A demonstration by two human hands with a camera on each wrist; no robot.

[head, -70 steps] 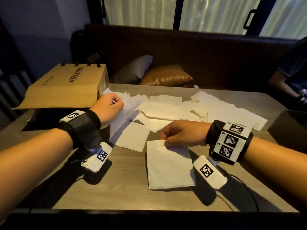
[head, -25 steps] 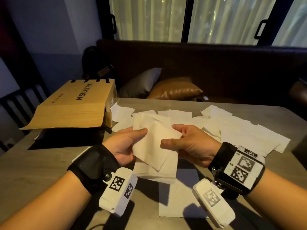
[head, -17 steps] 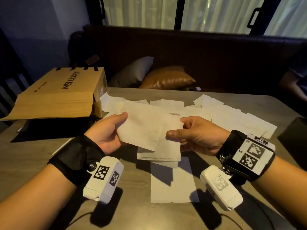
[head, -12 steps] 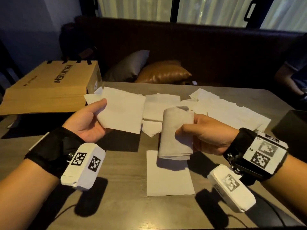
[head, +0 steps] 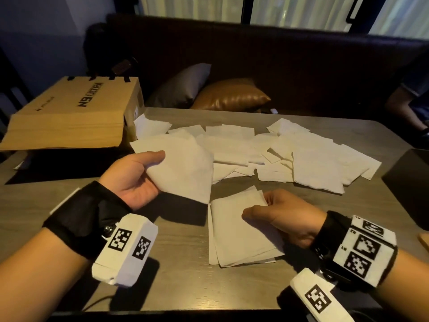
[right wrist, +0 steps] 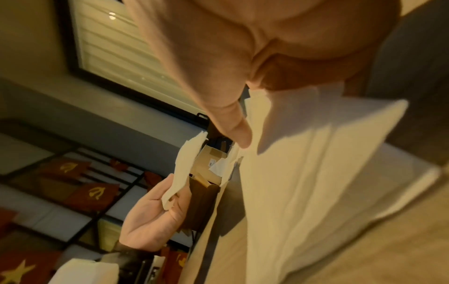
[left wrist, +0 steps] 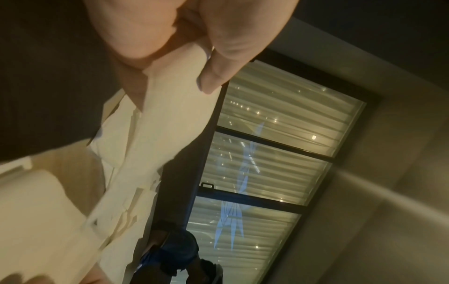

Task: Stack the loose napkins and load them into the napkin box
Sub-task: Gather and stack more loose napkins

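Building the napkin stack, nowhere near loading the box yet.

Nearest: right hand resting on the small stack at the near middle of the table, thumb on top and fingers curled at its far corner, so pinching it more than letting go. Left hand pinching a single napkin by its edge, held up off the wood just left of the stack. Next move probably laying that sheet square on the pile and lining up edges, since the stack already looks fanned. Further back, loose napkins scattered across mid-table, lots left to gather. Brown cardboard box at the far left corner, maybe the napkin box, can't tell. Beyond that, dark bench, two cushions, curtained windows.
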